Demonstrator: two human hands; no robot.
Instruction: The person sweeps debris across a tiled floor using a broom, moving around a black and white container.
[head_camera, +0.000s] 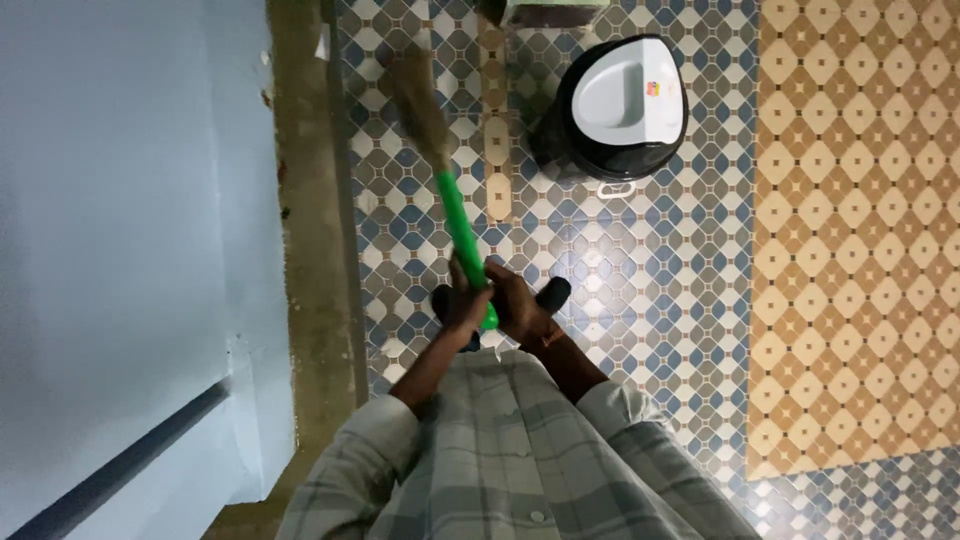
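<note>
Green broom handle (458, 222); blue-white tiled floor (640, 260); black-white bin (622, 105).

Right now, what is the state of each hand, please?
Left hand: closed around the green broom handle.
Right hand: closed on the same handle, near its lower end.

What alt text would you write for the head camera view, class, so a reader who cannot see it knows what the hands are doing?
Seen from above, a person's left hand and right hand both grip the green handle of a broom, its brown bristles on the patterned tile floor. A black and white pedal bin stands beyond, and a pale blue wall runs along the left.
</note>
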